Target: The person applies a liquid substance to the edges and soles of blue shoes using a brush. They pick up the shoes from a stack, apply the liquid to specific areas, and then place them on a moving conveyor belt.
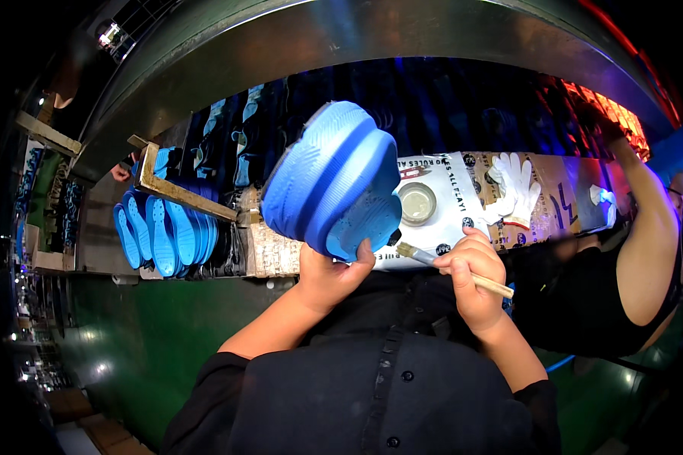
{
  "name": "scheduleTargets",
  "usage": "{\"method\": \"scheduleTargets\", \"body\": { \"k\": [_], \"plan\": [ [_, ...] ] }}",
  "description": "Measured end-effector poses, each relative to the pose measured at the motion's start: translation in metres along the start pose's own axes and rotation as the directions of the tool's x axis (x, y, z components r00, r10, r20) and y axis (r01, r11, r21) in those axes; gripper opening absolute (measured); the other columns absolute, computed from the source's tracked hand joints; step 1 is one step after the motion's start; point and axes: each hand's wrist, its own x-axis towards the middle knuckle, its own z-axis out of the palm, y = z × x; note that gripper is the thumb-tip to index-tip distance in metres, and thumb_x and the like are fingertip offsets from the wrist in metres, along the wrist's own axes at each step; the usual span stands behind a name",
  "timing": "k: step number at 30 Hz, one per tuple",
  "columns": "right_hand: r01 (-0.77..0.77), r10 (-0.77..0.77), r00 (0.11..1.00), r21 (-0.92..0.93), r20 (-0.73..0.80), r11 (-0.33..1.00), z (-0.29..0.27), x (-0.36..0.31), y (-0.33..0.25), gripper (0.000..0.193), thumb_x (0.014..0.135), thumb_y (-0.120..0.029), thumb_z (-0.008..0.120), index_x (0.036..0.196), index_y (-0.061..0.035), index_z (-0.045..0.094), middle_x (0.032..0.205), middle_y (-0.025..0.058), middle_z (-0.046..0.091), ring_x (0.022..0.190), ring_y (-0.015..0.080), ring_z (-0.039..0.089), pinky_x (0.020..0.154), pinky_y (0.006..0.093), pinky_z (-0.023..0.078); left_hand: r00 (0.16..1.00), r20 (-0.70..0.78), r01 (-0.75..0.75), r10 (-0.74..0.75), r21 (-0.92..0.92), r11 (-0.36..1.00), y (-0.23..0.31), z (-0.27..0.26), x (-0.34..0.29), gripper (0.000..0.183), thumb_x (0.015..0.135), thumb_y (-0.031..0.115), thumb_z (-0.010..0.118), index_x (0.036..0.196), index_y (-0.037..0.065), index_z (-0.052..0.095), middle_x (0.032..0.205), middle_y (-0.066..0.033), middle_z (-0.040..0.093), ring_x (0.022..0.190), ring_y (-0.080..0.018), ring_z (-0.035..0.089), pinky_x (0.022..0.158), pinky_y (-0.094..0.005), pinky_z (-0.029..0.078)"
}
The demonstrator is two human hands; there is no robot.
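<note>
My left hand [322, 280] is closed on a thick blue shoe sole [334, 174], its thumb on the near edge and the other fingers mostly hidden beneath. The sole is held up and tilted, with its ridged side wall showing. In my right hand [474, 277] is a flat paintbrush [425, 255] with a pale wooden handle, gripped between thumb and fingers. Its bristles point left, close to the sole's near edge; I cannot tell whether they touch. Beyond the brush, a round pot [416, 203] with pale contents stands on a white printed sheet [451, 178].
Several blue soles [163, 231] stand in a row at the left, near a wooden bracket [182, 195]. White gloves [516, 186] lie on cardboard to the right. Dark rows of shoe parts fill the space under a metal beam [341, 30]. A co-worker's arm [649, 227] reaches in at right.
</note>
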Motion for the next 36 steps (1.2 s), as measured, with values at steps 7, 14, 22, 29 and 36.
{"method": "scheduleTargets", "body": {
  "k": [7,14,22,29,36],
  "plan": [
    [0.033,-0.032,0.999,-0.003,0.015,0.999,0.005,0.002,-0.001,0.016,0.084,-0.014,0.056,0.073,-0.0066,0.065,0.065,0.0027,0.06,0.064,0.0187,0.056,0.089,0.0393,0.038,0.998,0.022,-0.055,0.054,0.055,0.997,0.002,0.003,0.004,0.039,0.069,0.0,0.066,0.107,-0.004,0.055,0.09,-0.0152,0.063,0.079,-0.028,0.064,0.07,-0.0332,0.049],
    [-0.057,0.067,0.994,0.112,-0.09,0.992,0.006,0.0,0.001,0.018,0.086,-0.014,0.054,0.073,-0.0064,0.064,0.065,0.0026,0.061,0.064,0.0176,0.056,0.09,0.0389,0.038,0.992,0.015,-0.126,0.125,0.112,0.986,-0.001,0.005,0.004,0.044,0.068,0.0,0.068,0.109,-0.002,0.051,0.083,-0.0148,0.063,0.069,-0.0265,0.065,0.063,-0.0334,0.05],
    [-0.074,0.08,0.994,0.08,-0.074,0.994,-0.001,-0.005,0.006,0.017,0.086,-0.012,0.053,0.075,-0.0055,0.064,0.066,0.0034,0.061,0.065,0.019,0.056,0.09,0.0398,0.038,0.989,0.052,0.134,-0.137,0.071,0.988,0.014,0.003,0.012,0.039,0.07,0.004,0.066,0.105,-0.002,0.051,0.08,-0.0139,0.064,0.068,-0.0251,0.065,0.065,-0.0321,0.05],
    [-0.069,0.071,0.997,0.044,-0.032,0.997,0.004,-0.002,0.003,0.017,0.085,-0.011,0.054,0.073,-0.0051,0.064,0.064,0.0042,0.06,0.064,0.019,0.056,0.089,0.0394,0.038,0.98,0.08,0.175,-0.181,0.073,0.982,0.01,0.004,0.009,0.042,0.071,0.006,0.066,0.108,-0.002,0.05,0.081,-0.0143,0.064,0.07,-0.0251,0.065,0.066,-0.032,0.051],
    [-0.078,0.08,0.997,0.068,-0.013,0.995,0.006,-0.001,0.002,0.019,0.087,-0.013,0.051,0.075,-0.0037,0.063,0.067,0.0048,0.061,0.064,0.0187,0.055,0.089,0.0391,0.038,0.984,0.08,0.154,-0.159,0.07,0.986,0.007,0.005,0.008,0.046,0.071,0.006,0.066,0.113,-0.001,0.048,0.082,-0.0152,0.064,0.072,-0.0257,0.066,0.067,-0.0327,0.051]
  ]
}}
